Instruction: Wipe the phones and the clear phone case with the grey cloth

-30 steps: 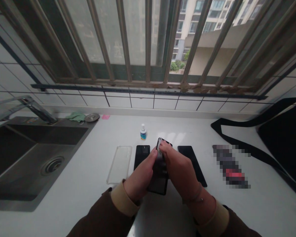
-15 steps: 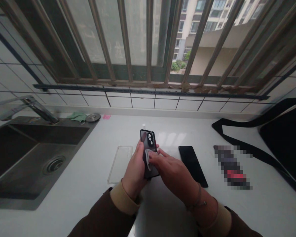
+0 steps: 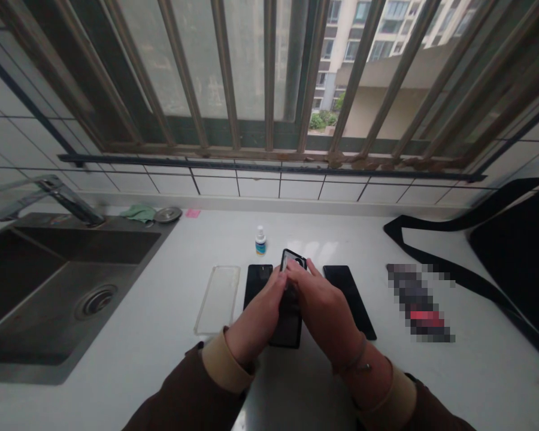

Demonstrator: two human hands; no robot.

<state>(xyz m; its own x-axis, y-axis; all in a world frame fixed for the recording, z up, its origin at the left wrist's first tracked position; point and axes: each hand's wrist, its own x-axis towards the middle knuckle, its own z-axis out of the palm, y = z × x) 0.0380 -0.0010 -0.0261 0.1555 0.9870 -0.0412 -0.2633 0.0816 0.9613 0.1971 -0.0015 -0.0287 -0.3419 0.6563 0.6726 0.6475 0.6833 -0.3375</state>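
The person's left hand and right hand together hold a black smartphone tilted above the white counter, its camera end pointing away from the person. The left fingers lie pressed together against the phone's side, while the right fingers bunch over its upper part, pinching something pale that may be a wipe; the view is too poor to be sure. Just left of the held phone lies a second flat black phone, with a clear plastic phone case beyond it. A third flat black phone lies just right. A small white-capped bottle with a blue label stands ahead.
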